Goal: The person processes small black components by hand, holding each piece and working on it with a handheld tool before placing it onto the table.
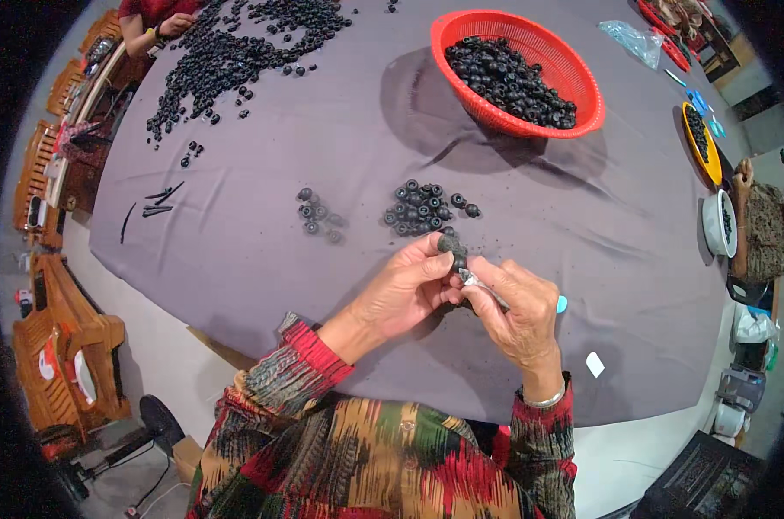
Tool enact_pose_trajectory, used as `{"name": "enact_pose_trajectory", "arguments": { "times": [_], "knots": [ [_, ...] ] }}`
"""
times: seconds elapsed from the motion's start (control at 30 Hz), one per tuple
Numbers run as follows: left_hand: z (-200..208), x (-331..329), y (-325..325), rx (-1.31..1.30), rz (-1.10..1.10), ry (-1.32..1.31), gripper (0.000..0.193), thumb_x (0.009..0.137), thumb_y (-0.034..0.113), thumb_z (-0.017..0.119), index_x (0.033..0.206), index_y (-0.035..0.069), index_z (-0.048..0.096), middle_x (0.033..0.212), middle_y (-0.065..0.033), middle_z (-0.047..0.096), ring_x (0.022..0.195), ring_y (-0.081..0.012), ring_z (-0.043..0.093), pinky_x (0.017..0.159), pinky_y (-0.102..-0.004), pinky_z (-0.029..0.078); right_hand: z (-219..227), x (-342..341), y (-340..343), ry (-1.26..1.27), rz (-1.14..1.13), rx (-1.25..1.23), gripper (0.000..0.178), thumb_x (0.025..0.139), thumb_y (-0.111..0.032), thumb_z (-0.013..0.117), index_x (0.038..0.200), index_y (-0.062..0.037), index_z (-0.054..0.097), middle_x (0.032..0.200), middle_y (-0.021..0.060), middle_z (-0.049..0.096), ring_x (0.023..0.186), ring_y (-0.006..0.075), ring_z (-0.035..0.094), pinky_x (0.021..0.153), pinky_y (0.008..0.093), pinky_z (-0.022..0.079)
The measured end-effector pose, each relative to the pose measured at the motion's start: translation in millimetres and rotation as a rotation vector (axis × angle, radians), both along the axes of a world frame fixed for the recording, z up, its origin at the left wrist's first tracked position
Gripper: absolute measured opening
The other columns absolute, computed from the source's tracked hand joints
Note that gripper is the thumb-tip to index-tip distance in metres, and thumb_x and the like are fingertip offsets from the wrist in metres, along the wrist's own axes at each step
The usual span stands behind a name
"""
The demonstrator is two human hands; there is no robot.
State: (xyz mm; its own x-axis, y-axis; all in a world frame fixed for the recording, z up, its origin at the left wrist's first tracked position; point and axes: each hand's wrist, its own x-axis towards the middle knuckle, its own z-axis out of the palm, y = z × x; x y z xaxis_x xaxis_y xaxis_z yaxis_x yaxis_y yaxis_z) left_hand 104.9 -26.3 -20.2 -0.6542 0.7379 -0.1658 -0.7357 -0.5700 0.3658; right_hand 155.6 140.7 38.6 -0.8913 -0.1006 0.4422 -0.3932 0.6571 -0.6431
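My left hand [413,278] pinches a small black rounded part [459,261] between thumb and fingertips. In my right hand [517,311] is a small knife, its metal blade [471,278] against the held part and its light blue handle end [562,304] showing beyond the palm. Just past my fingers lies a tight pile of black round parts [418,208], several with ring-shaped openings facing up. To its left is a smaller loose group [314,212] of similar parts, some dusty grey. Fine dark crumbs dot the cloth around my hands.
A red plastic basket [589,108] full of black parts stands far right. A large spread of them [227,56] covers the far left, by another person's hand [177,24]. Thin black strips [158,206] lie left, a white scrap [595,364] right. A yellow tray [714,164] and white bowl [712,227] sit at the right edge.
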Motion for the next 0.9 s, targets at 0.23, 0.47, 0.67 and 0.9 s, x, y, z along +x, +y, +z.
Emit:
{"name": "enact_pose_trajectory", "arguments": {
  "times": [0.23, 0.47, 0.67, 0.9],
  "knots": [
    [9, 2, 2, -0.075, 0.02, -0.029, 0.006, 0.095, 0.015, 0.056, 0.096, 0.009, 0.054, 0.087, -0.0014, 0.06, 0.078, -0.0094, 0.058, 0.071, -0.0251, 0.051, -1, 1, 1, -0.013, 0.003, 0.028, 0.029, 0.07, -0.003, 0.074, 0.098, -0.0013, 0.068, 0.062, 0.0088, 0.055, 0.051, 0.0209, 0.051, 0.047, 0.0313, 0.039],
    [8, 2, 1, -0.071, 0.014, -0.005, 0.006, 0.094, 0.015, 0.057, 0.096, 0.01, 0.055, 0.088, -0.0012, 0.061, 0.079, -0.0095, 0.059, 0.07, -0.0251, 0.052, -1, 2, 1, -0.062, 0.002, 0.002, 0.027, 0.072, -0.001, 0.072, 0.099, -0.0007, 0.067, 0.063, 0.0097, 0.056, 0.053, 0.0208, 0.054, 0.048, 0.0308, 0.041],
    [5, 2, -1, -0.02, 0.012, 0.008, 0.012, 0.091, 0.016, 0.062, 0.101, 0.011, 0.056, 0.093, -0.0012, 0.063, 0.083, -0.0115, 0.062, 0.072, -0.0273, 0.053, 1, 2, 0, -0.091, 0.013, -0.035, 0.027, 0.073, -0.002, 0.072, 0.099, -0.0006, 0.067, 0.064, 0.0094, 0.058, 0.053, 0.02, 0.055, 0.048, 0.0303, 0.042],
    [8, 3, 0, -0.037, 0.002, -0.009, 0.005, 0.094, 0.014, 0.058, 0.097, 0.01, 0.056, 0.092, -0.0026, 0.064, 0.084, -0.0124, 0.062, 0.076, -0.0293, 0.053, 3, 3, 4, -0.13, 0.025, 0.005, 0.026, 0.073, -0.004, 0.073, 0.098, -0.0017, 0.068, 0.065, 0.01, 0.058, 0.053, 0.0206, 0.055, 0.048, 0.0302, 0.042]
  ]
}}
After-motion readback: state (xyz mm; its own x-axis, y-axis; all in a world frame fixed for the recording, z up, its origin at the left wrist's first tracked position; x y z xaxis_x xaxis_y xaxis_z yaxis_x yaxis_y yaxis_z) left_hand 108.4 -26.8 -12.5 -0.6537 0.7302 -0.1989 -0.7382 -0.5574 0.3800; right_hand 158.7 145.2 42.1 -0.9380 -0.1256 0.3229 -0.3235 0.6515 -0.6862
